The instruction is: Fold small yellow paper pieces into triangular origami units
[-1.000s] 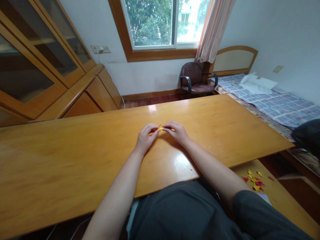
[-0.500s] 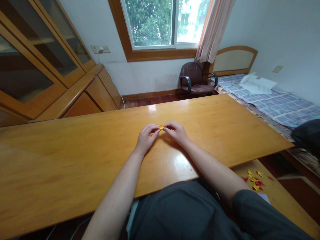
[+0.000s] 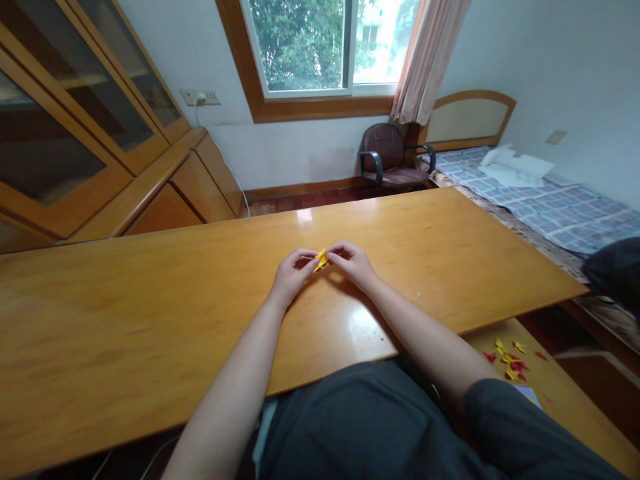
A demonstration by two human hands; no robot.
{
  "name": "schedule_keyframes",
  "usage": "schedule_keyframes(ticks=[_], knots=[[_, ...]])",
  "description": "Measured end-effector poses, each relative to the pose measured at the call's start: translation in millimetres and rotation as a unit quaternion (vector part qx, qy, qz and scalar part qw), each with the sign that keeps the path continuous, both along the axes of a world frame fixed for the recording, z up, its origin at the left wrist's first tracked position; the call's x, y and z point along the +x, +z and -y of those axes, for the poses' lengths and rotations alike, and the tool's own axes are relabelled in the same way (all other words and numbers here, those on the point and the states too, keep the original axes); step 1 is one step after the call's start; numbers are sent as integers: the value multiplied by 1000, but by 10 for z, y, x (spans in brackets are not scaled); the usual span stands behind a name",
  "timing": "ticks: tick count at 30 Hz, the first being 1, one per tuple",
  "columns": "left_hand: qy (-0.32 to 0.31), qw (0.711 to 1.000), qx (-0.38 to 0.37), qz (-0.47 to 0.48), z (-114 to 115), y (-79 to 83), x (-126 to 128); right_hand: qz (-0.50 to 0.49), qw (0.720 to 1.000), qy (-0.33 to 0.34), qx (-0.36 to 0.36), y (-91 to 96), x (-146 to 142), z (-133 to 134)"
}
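Tips the small yellow folded paper [image 3: 321, 259] higher than before, pinches it tight with left hand [image 3: 293, 273] and right hand [image 3: 356, 263], maybe for folding.

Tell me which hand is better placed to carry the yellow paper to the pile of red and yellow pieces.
Right, probably. Both the left hand and the right hand pinch the yellow paper, but the pile lies low on the right, beyond the table edge; the left would have to cross over.

The bare left forearm [image 3: 240, 380] and right forearm [image 3: 425, 340] converge forward; the left hand [image 3: 291, 275] and right hand [image 3: 356, 264] meet, fingertips pinched closed.
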State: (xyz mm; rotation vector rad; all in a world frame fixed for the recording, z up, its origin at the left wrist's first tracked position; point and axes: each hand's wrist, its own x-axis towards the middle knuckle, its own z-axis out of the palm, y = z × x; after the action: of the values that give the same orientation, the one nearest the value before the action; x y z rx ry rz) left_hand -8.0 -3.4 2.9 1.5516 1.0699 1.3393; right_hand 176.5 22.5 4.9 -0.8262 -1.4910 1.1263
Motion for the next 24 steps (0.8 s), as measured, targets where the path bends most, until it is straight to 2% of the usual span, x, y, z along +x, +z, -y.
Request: schedule_keyframes(ticks=[3, 5, 24], knots=[[-32, 996, -71, 45, -9, -4, 8, -25, 998, 24, -48, -24, 5, -16], [-46, 993, -92, 63, -6, 7, 14, -33, 997, 29, -62, -34, 9, -24], [-63, 985, -134, 88, -27, -48, -9, -51, 994, 44, -82, -59, 4, -46]])
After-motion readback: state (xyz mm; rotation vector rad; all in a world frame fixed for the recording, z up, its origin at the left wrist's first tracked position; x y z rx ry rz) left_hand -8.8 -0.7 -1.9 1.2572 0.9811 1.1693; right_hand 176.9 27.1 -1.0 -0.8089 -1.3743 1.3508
